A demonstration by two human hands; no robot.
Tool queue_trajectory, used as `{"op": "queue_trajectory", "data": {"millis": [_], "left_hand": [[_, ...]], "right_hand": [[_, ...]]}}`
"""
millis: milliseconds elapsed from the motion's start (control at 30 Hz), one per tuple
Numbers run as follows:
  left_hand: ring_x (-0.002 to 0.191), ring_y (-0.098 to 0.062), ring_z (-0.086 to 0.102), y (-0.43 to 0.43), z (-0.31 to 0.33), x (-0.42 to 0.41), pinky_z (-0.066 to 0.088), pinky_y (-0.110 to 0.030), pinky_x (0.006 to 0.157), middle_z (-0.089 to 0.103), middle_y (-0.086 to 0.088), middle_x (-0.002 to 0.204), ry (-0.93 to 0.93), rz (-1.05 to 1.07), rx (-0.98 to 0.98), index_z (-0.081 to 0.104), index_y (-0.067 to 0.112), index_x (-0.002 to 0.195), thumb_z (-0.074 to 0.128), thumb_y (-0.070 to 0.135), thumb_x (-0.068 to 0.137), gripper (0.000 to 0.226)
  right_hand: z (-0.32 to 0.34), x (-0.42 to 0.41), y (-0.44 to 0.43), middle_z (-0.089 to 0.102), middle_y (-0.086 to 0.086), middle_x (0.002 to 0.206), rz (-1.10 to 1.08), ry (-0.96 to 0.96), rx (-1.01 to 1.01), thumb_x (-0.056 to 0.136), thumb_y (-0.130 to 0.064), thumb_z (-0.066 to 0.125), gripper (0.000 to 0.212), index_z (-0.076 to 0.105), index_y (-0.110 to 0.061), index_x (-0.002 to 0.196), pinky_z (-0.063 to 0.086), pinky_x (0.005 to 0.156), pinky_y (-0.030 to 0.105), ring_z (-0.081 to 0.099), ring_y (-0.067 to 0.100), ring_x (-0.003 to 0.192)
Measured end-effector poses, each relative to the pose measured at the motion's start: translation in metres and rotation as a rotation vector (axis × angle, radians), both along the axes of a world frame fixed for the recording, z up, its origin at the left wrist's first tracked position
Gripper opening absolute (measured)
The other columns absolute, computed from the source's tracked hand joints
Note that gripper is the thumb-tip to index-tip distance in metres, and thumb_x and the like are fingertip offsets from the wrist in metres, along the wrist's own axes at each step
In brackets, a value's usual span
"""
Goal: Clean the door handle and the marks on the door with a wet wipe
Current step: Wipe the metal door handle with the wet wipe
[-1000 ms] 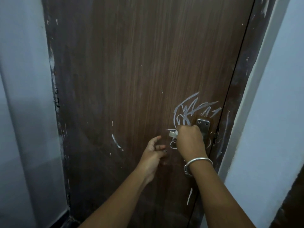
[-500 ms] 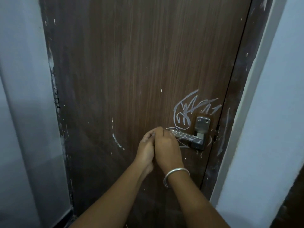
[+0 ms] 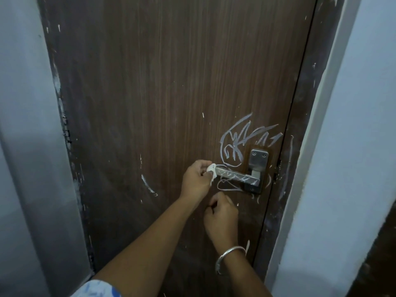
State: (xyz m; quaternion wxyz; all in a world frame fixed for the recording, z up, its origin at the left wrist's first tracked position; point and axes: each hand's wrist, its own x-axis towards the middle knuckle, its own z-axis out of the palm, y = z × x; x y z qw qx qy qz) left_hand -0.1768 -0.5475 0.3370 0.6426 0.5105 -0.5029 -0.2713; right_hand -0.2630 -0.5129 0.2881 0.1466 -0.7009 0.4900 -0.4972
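Note:
A dark brown wooden door (image 3: 171, 82) fills the head view. Its metal lever handle (image 3: 240, 177) sits at the right, streaked with white scribbles. More white scribble marks (image 3: 240, 142) lie above the handle and looped lines (image 3: 227, 185) just below it. My left hand (image 3: 196, 181) pinches a small crumpled white wet wipe (image 3: 211, 171) against the free left end of the lever. My right hand (image 3: 220, 217), with a silver bangle on the wrist, hangs below the handle with fingers loosely curled, holding nothing.
A curved white mark (image 3: 149, 186) shows on the door left of my hands. The dark door frame (image 3: 300, 146) with white smears runs down the right, beside a pale wall (image 3: 353, 146). Another pale wall (image 3: 25, 146) stands on the left.
The wipe passed from my right hand to my left. My right hand left the handle and dropped below it; my left hand rose to the lever's end.

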Motion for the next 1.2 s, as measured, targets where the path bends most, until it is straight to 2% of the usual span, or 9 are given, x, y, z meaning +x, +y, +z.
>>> {"op": "queue_trajectory", "data": {"millis": [167, 400, 600, 667, 767, 900, 1000, 1067, 1200], "left_hand": [[0.095, -0.009, 0.063, -0.001, -0.004, 0.006, 0.049, -0.022, 0.083, 0.069, 0.0, 0.101, -0.207, -0.018, -0.04, 0.064, 0.011, 0.108, 0.05, 0.001, 0.09, 0.025], [0.087, -0.001, 0.062, -0.004, -0.004, 0.01, 0.048, -0.015, 0.077, 0.067, 0.006, 0.093, -0.206, -0.024, -0.064, 0.066, 0.014, 0.102, 0.051, -0.002, 0.088, 0.026], [0.087, -0.014, 0.065, -0.002, -0.006, 0.007, 0.05, -0.028, 0.081, 0.069, -0.001, 0.091, -0.218, -0.042, 0.001, 0.067, 0.011, 0.097, 0.05, -0.003, 0.087, 0.025], [0.089, -0.018, 0.065, 0.001, -0.014, 0.007, 0.05, -0.031, 0.083, 0.07, -0.005, 0.093, -0.254, -0.072, 0.039, 0.067, 0.011, 0.096, 0.051, -0.003, 0.087, 0.023], [0.091, -0.015, 0.065, 0.004, -0.021, 0.003, 0.051, -0.028, 0.081, 0.069, -0.004, 0.097, -0.181, -0.047, 0.037, 0.061, 0.014, 0.106, 0.051, -0.002, 0.088, 0.026], [0.091, -0.004, 0.065, 0.006, -0.019, 0.003, 0.048, -0.015, 0.073, 0.069, 0.01, 0.093, -0.154, -0.081, 0.043, 0.053, 0.026, 0.112, 0.053, 0.005, 0.088, 0.032], [0.101, -0.017, 0.062, 0.007, -0.015, 0.006, 0.048, -0.033, 0.09, 0.068, 0.004, 0.101, -0.337, 0.017, -0.025, 0.061, 0.022, 0.106, 0.053, 0.005, 0.087, 0.027], [0.109, -0.021, 0.057, 0.008, -0.011, 0.008, 0.043, -0.043, 0.098, 0.064, -0.003, 0.113, -0.394, 0.057, -0.065, 0.055, 0.019, 0.123, 0.053, 0.004, 0.087, 0.039], [0.114, -0.023, 0.052, 0.01, -0.003, 0.012, 0.038, -0.044, 0.102, 0.055, -0.007, 0.122, -0.626, 0.005, -0.122, 0.047, 0.022, 0.135, 0.048, 0.002, 0.088, 0.051]], "right_hand": [[-0.004, -0.001, 0.0, 0.049, 0.0, 0.077, 0.017, 0.025, -0.009, 0.075, 0.005, 0.056, 0.023, 0.05, -0.016, 0.071, 0.032, 0.057, 0.013, 0.047, 0.014, 0.067], [-0.002, -0.001, 0.001, 0.05, 0.0, 0.081, 0.028, 0.04, -0.03, 0.077, 0.005, 0.054, 0.017, 0.056, -0.011, 0.077, 0.038, 0.062, 0.023, 0.051, 0.017, 0.07], [-0.006, -0.003, -0.006, 0.055, 0.002, 0.083, 0.007, 0.004, -0.038, 0.078, 0.004, 0.055, 0.017, 0.059, -0.012, 0.082, 0.04, 0.064, 0.025, 0.055, 0.019, 0.074], [-0.007, 0.0, -0.01, 0.06, 0.0, 0.086, 0.013, -0.15, 0.044, 0.081, 0.0, 0.057, 0.018, 0.06, -0.015, 0.089, 0.046, 0.07, 0.026, 0.06, 0.017, 0.08], [-0.004, 0.004, -0.017, 0.063, -0.002, 0.102, 0.066, -0.604, 0.34, 0.09, -0.015, 0.056, 0.021, 0.058, -0.016, 0.111, 0.047, 0.086, 0.029, 0.059, 0.011, 0.096], [0.009, 0.01, -0.027, 0.061, 0.014, 0.122, 0.482, -1.161, 0.561, 0.094, -0.008, 0.047, 0.032, 0.053, -0.006, 0.126, 0.041, 0.103, 0.042, 0.055, 0.024, 0.116], [0.023, 0.014, -0.033, 0.062, 0.019, 0.113, 0.562, -1.381, 0.634, 0.093, 0.0, 0.045, 0.028, 0.056, -0.001, 0.119, 0.051, 0.086, 0.037, 0.059, 0.028, 0.108], [0.03, 0.016, -0.034, 0.065, 0.014, 0.096, 0.552, -1.442, 0.674, 0.093, 0.001, 0.045, 0.021, 0.059, -0.003, 0.109, 0.054, 0.066, 0.03, 0.063, 0.022, 0.089], [0.031, 0.01, -0.038, 0.062, 0.009, 0.085, 0.561, -1.581, 0.653, 0.093, 0.004, 0.041, 0.021, 0.059, -0.006, 0.096, 0.051, 0.067, 0.027, 0.06, 0.018, 0.079]]}}
